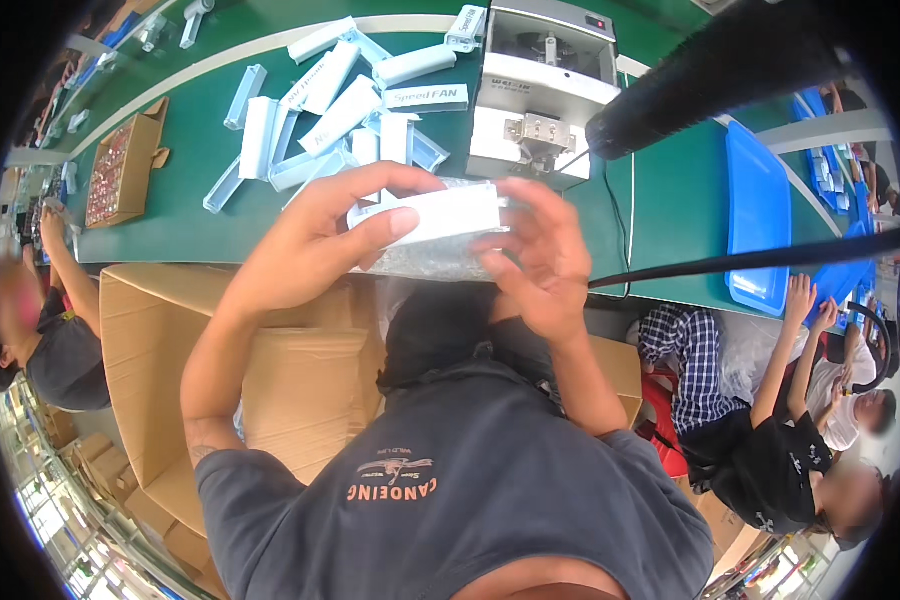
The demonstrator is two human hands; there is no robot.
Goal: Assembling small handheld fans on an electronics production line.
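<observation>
A white plastic housing (457,212), long and box-shaped, is held level over the near edge of the bench. My left hand (345,222) is closed on its left end, with the thumb along the near face and the fingers over the top. At the other end, my right hand (542,250) has its fingers curled round the corner, the index fingertip against the upper edge. Below the housing is a clear plastic bag (435,262). Just beyond my hands lies a loose pile of similar pale housings (340,115), some with their open sides showing.
A white and grey benchtop machine (530,95) stands beyond my right hand. A black tube (710,80) reaches in from the upper right, near a blue tray (758,220). An open cardboard box (155,370) sits below the bench at left; a small carton (130,170) stands on it. Co-workers flank me.
</observation>
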